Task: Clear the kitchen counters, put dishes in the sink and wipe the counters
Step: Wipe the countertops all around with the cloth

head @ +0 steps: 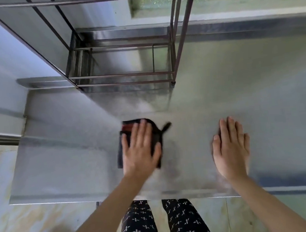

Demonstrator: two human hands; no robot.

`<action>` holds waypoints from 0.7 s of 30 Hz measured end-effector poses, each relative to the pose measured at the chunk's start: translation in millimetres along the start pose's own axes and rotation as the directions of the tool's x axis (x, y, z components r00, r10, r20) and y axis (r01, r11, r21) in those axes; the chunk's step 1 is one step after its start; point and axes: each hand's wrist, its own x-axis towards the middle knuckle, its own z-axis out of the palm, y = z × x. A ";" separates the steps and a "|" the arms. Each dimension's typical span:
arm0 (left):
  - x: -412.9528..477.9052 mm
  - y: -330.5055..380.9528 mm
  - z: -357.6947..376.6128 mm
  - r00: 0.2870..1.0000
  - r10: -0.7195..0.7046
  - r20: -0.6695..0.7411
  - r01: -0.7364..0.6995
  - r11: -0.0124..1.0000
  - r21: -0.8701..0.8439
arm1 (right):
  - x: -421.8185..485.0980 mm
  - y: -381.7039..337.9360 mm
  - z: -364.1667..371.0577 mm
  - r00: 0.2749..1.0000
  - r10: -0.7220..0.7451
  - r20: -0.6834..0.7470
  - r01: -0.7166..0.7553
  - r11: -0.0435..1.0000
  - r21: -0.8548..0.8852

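Steel surface (240, 90), seen from above; frame is motion-blurred.

Cloth (154, 129): dark, with a red stripe, folded, lying left of centre on the surface, under the left hand (140, 151).
Left hand: fingers straight and close together, palm pressing the cloth flat, nothing curled round it.
Right hand (230, 149): flat on the bare surface to the right, well apart from the cloth, fingers straight, holding nothing.
Rack (124, 74): wire frame standing at the far side, beyond the cloth.

Judgement: this looks like the wiping stage, mid-stroke.

Risks from here:
- The cloth is held by pressure alone, and a loose tail sticks out at its far right. A quick stroke could let it bunch or slip from under the palm and leave streaks.
- A stroke carried far could strike a rack foot and shift the rack.
- A stroke run to the left or near edge could drag the cloth onto the floor.
- The strip beneath the rack will likely be missed unless the rack is moved.
- The right palm, if leaning on damp steel, could slide.
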 end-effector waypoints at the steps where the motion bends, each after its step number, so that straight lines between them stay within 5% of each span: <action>1: 7.4 -6.6 -2.1 0.991 -0.134 -0.017 0.134 0.991 -0.020 | 0.4 0.0 0.0 1.000 0.001 0.001 -0.001 1.000 0.003; 3: 17.3 -9.4 -5.0 0.941 -0.337 0.004 0.337 0.938 -0.080 | 0.7 0.7 1.0 1.000 -0.003 0.004 0.003 1.000 -0.002; 6: 16.0 16.3 -4.0 0.907 -0.421 -0.004 0.418 0.901 -0.114 | 0.9 2.8 2.0 1.000 -0.016 0.012 0.017 1.000 -0.008; 10: -25.1 75.8 9.1 0.992 -0.130 0.006 0.130 0.991 -0.032 | 1.1 2.9 2.2 1.000 -0.018 0.024 0.019 1.000 -0.015; 14: -51.6 83.8 11.9 0.985 0.149 0.089 -0.149 0.989 -0.009 | 1.3 4.5 0.6 0.997 -0.037 0.064 0.037 0.999 -0.004; 21: -0.7 -3.9 -6.6 0.959 -0.273 0.074 0.276 0.960 -0.041 | 2.2 4.9 2.3 0.999 -0.032 0.042 0.033 0.999 -0.011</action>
